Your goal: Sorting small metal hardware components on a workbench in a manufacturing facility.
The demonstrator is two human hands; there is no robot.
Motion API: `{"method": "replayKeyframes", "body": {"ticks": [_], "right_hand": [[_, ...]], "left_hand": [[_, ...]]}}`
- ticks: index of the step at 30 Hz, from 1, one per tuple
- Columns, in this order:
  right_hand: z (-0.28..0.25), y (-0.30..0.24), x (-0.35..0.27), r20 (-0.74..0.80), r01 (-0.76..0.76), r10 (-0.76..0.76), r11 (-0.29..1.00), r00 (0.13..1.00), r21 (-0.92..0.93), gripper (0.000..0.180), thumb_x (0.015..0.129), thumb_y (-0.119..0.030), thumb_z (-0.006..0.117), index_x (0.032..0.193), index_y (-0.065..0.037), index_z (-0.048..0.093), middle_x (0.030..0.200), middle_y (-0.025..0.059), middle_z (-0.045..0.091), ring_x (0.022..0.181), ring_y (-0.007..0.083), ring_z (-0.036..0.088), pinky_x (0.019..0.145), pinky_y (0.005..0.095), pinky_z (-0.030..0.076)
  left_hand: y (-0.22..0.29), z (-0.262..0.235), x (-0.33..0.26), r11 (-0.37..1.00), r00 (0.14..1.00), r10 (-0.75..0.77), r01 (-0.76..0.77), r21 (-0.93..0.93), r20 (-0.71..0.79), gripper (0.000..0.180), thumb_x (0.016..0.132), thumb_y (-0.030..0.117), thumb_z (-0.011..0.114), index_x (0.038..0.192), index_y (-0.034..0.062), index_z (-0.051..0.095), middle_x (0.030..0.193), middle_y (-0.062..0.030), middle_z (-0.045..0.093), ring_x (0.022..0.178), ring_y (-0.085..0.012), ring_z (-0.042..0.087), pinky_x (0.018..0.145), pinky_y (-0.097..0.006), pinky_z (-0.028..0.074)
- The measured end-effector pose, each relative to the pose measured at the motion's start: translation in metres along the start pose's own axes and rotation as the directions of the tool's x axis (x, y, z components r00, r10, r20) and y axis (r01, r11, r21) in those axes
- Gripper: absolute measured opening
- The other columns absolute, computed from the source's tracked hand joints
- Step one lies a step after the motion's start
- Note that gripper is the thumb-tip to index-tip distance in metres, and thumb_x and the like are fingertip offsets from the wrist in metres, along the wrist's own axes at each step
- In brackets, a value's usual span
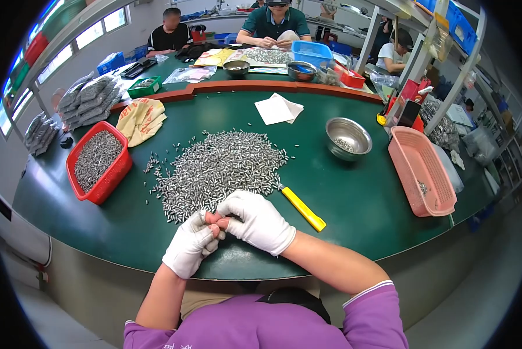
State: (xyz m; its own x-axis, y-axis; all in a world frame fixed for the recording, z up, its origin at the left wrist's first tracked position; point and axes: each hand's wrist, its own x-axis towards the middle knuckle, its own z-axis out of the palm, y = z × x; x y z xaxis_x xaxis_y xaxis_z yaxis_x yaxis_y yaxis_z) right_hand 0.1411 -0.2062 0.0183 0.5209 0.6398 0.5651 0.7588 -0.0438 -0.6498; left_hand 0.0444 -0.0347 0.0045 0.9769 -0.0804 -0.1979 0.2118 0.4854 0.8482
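Both my hands wear white gloves with bare fingertips and meet at the near edge of a heap of small silvery metal pins (226,163) on the green table. My left hand (194,244) is closed, its thumb and fingertips pinched together. Against them press the fingertips of my right hand (255,221), also closed. Whatever sits between the fingertips is too small and covered to make out. Just right of my right hand lies a yellow-handled knife-like tool (303,208), its metal tip touching the heap's edge.
A red basket (121,166) of pins stands left, beside a beige cloth bag (141,121). Right are a steel bowl (348,138) and a pink basket (421,168), each with a few pieces. White paper sheets (277,109) lie behind the heap. Co-workers sit beyond the red-brown ledge (243,86).
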Motion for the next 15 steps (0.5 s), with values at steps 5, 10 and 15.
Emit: {"method": "replayKeyframes", "body": {"ticks": [5, 10, 15], "right_hand": [[0.0010, 0.0005, 0.0005, 0.003, 0.032, -0.032, 0.997, 0.999, -0.068, 0.009, 0.082, -0.015, 0.070, 0.089, -0.010, 0.067, 0.083, 0.0074, 0.063, 0.080, 0.0280, 0.062, 0.071, 0.0375, 0.050], [0.0007, -0.0007, 0.0008, 0.024, 0.070, -0.068, 0.989, 0.997, -0.134, 0.011, 0.082, -0.016, 0.069, 0.091, -0.011, 0.067, 0.083, 0.0070, 0.064, 0.081, 0.0280, 0.062, 0.072, 0.0380, 0.050], [-0.0011, -0.0063, 0.0011, 0.002, 0.095, -0.096, 0.986, 0.995, -0.134, 0.014, 0.081, -0.016, 0.069, 0.094, -0.011, 0.069, 0.086, 0.0069, 0.065, 0.081, 0.0280, 0.063, 0.071, 0.0379, 0.051]], "left_hand": [[0.0015, 0.0004, 0.0005, 1.000, 1.000, -0.007, 0.007, 0.009, -0.007, 0.021, 0.090, 0.021, 0.071, 0.103, 0.0101, 0.059, 0.082, 0.0003, 0.060, 0.058, -0.0022, 0.043, 0.050, -0.015, 0.032], [0.0002, -0.0017, 0.0009, 1.000, 1.000, 0.000, 0.000, -0.021, 0.005, 0.016, 0.092, 0.021, 0.069, 0.100, 0.0110, 0.058, 0.080, 0.0008, 0.060, 0.056, -0.0022, 0.043, 0.048, -0.015, 0.032], [0.0003, -0.0052, 0.0034, 0.989, 1.000, -0.003, 0.002, -0.149, -0.006, 0.013, 0.093, 0.019, 0.067, 0.099, 0.0111, 0.058, 0.079, -0.0005, 0.061, 0.054, -0.0035, 0.042, 0.049, -0.016, 0.033]]}}
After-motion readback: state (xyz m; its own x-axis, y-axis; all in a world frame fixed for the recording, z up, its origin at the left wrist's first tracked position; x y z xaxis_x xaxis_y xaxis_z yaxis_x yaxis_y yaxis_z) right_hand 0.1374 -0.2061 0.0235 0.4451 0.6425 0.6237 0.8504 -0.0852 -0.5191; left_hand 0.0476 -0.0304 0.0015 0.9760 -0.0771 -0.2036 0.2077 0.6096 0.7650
